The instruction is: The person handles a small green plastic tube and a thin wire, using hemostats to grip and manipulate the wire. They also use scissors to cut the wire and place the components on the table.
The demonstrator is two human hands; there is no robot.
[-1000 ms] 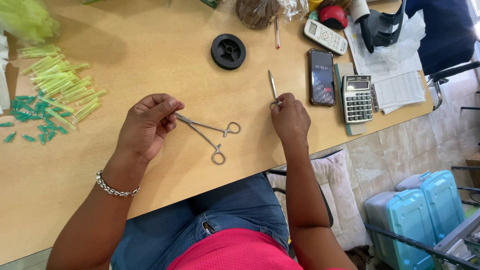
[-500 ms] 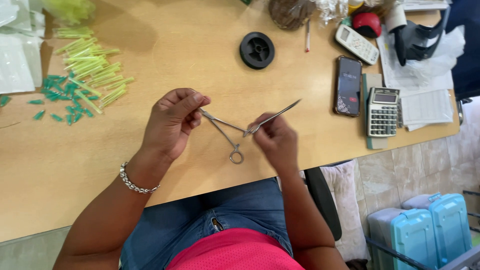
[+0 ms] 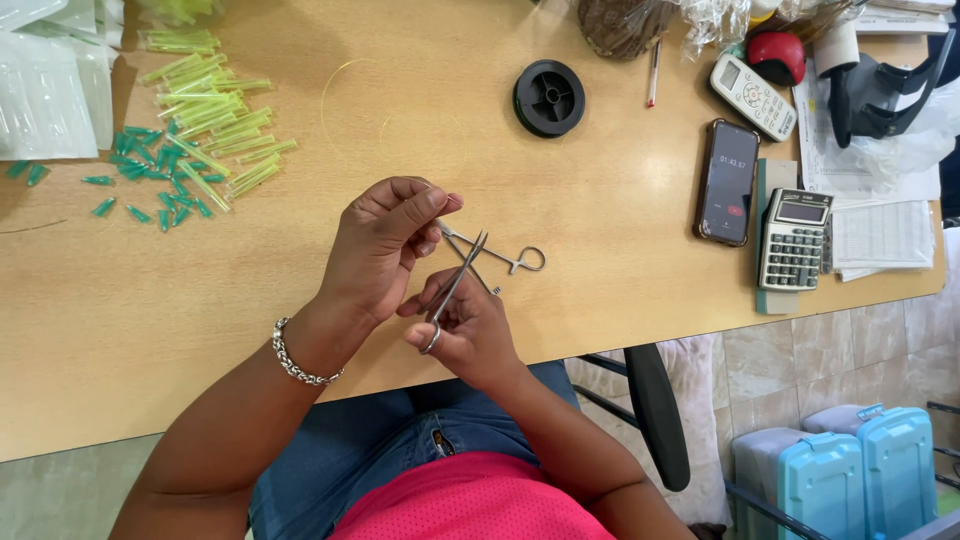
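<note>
Left hand (image 3: 385, 250) pinched shut on the tip end of a steel ring-handled clamp (image 3: 495, 257); its finger loops stick out to the right over the wooden table (image 3: 400, 110), one loop clear, the other half hidden behind the second tool. Whether anything sits between the fingertips, can't tell.

Right hand (image 3: 470, 330) closed around a pair of small scissors (image 3: 452, 292), a finger through the lower ring, blades angled up and crossing the clamp just beside the left fingertips. Touching or just overlapping, can't tell from this angle.

Left wrist wears a silver chain bracelet (image 3: 297, 357).

Rest of the table: black spool (image 3: 549, 97) well above the hands; pile of yellow-green tubes (image 3: 205, 115) and teal caps (image 3: 150, 185) far left; clear bags cut off at the left edge. To the right: a phone (image 3: 728, 182), a calculator (image 3: 794, 239), a remote (image 3: 752, 96), papers. Top-right clutter cropped and hard to read.
</note>
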